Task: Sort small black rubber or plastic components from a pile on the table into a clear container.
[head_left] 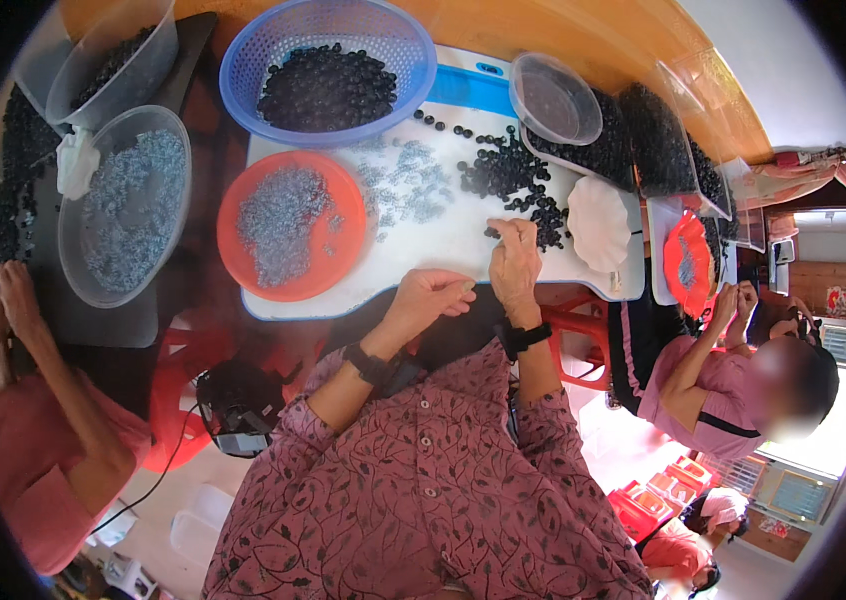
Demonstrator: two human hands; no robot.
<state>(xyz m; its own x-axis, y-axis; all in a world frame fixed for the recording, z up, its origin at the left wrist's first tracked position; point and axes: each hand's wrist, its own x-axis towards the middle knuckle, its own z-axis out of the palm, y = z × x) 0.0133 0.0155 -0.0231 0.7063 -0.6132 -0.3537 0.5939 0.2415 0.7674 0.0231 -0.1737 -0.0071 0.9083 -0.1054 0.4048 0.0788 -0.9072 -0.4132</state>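
My left hand [435, 298] is held above my lap at the table's near edge, thumb and fingertips pressed together. Whatever is in that pinch is too small to make out. Over the white tabletop, my right hand [516, 265] reaches forward with its fingers closed at a small black round piece [492, 232]. Just beyond it lies a loose pile of black round pieces [503, 172]. Small clear bluish pieces [408, 185] are scattered left of that pile. More of them fill part of a red round tray [233, 255] at the left.
A blue perforated basket [331, 128] of black pieces stands at the back. A clear tub [555, 98] and a white scalloped dish [598, 225] are on the right. Co-workers sit on both sides, the left one near a clear oval bowl [71, 255]. Red stools [583, 335] stand below.
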